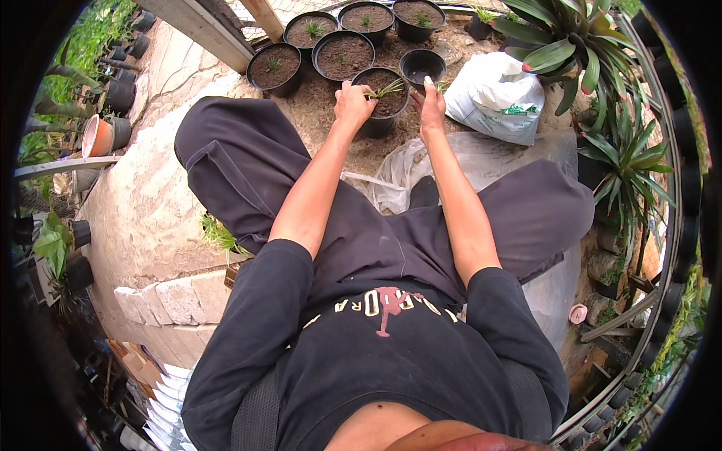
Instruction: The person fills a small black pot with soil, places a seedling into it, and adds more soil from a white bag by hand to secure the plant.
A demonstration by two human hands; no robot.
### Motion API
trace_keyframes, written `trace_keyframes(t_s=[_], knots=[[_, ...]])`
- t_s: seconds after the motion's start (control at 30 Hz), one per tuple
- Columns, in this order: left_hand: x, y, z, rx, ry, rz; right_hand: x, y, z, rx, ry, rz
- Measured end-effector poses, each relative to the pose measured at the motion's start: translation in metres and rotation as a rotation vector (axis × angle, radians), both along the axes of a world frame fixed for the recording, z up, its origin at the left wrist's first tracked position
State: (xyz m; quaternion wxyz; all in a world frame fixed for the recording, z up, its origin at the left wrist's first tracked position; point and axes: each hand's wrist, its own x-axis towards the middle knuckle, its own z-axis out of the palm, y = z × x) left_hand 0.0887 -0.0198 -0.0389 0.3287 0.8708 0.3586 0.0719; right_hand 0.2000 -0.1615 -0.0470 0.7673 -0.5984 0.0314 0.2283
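Observation:
My left hand [355, 106] pinches a small grassy seedling [389, 90] between its fingertips, over the left rim of a soil-filled black plastic pot [379, 127]. The seedling's leaves point right across the dark soil. At that pot's right side is my right hand [428, 107], its fingers raised beside the rim of a smaller black pot [423, 61]; whether it touches either pot I cannot tell. The smaller pot has a dark inside and bears no visible plant. Behind and left stand several black pots [343, 56] of soil, most with a small green seedling.
A white plastic sack [496, 98] stands right of the pots, by large bromeliad-like plants [575, 45]. Clear plastic sheeting [485, 152] lies before my crossed legs. A wooden post [197, 31] rises at the upper left. Loose seedlings [221, 234] lie beside my left knee.

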Motion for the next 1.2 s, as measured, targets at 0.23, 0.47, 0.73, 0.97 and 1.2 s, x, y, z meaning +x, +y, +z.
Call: trace_keyframes(t_s=[0.23,0.47,0.73,0.97,1.2], knots=[[0.004,-0.004,0.002,-0.016,0.035,0.022,0.002,-0.001,0.003,-0.02,-0.012,0.026],[-0.008,0.004,-0.033,0.006,-0.442,-0.011,0.001,-0.003,0.005,0.008,0.038,0.036],[-0.025,-0.002,-0.006,-0.918,-0.239,0.326,-0.001,0.0,0.007,0.055,0.076,0.058],[-0.03,0.003,0.012,-1.043,-0.325,0.426,-0.001,0.004,0.006,0.04,0.103,0.055],[-0.059,0.04,0.007,-0.934,-0.534,0.798,-0.003,0.01,-0.003,0.041,0.107,0.056]])
